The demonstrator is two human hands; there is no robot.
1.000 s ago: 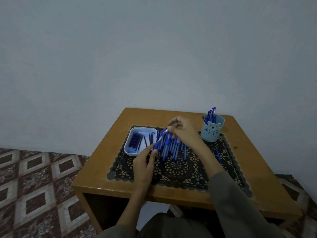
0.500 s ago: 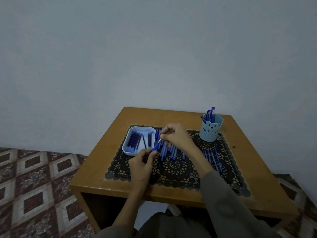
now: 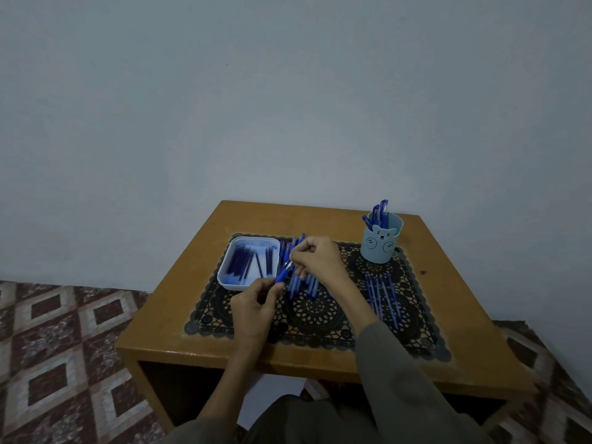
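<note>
Many loose pens [image 3: 312, 288] lie under the held pen [image 3: 282, 275].

The left grip [image 3: 256, 304] rises on a bare forearm, with thumb and curled fingers pinching the lower end of a pen [image 3: 283, 274]. The right grip [image 3: 315, 258], on a grey-sleeved arm that slants in from the right, curls knuckles-up and pinches the pen's upper end.

A white tray [image 3: 238, 286] of dark refills sits on the black lace mat [image 3: 320, 318], which covers the wooden counter [image 3: 179, 302]. A bear-faced blue cup [image 3: 381, 245] holds pens at the far right. Loose pens [image 3: 381, 296] lie in a row near it.
</note>
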